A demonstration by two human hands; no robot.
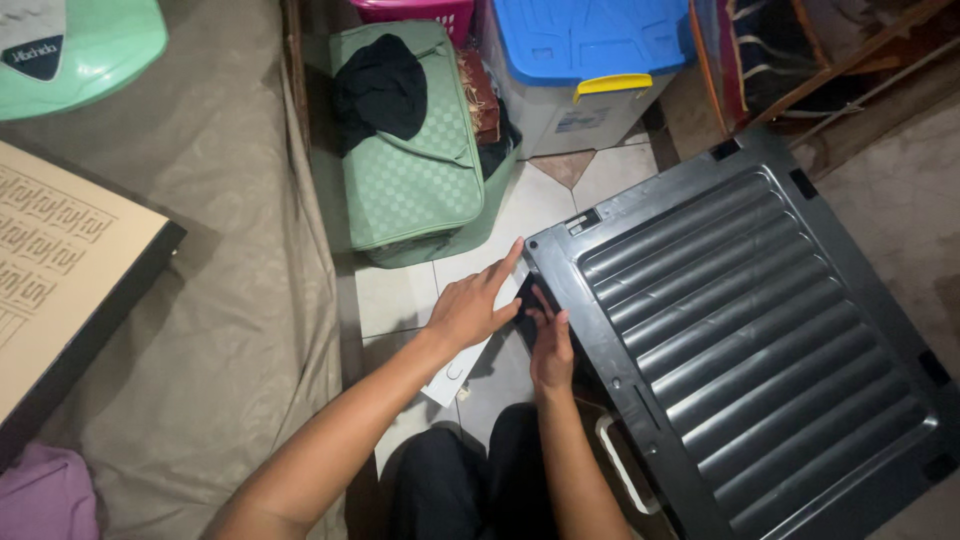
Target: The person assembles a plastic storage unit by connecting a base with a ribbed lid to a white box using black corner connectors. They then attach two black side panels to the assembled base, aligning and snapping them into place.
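A large black ribbed plastic panel (760, 330) lies tilted over the floor at the right, with a white handle (622, 462) showing below its lower edge. My left hand (470, 305) rests with fingers spread against the panel's left edge near its upper corner. My right hand (550, 345) presses on the same edge just below, its fingers tucked under the rim. Whether either hand grips the edge or only touches it is unclear. A small white object (455, 372) lies on the tiles beneath my left wrist.
A green checked suitcase (410, 170) with black cloth (380, 90) on it stands ahead. A blue-lidded bin (580, 60) sits behind it. A grey-covered surface (230, 300) at left carries a patterned beige board (60, 270) and a mint-green object (80, 45).
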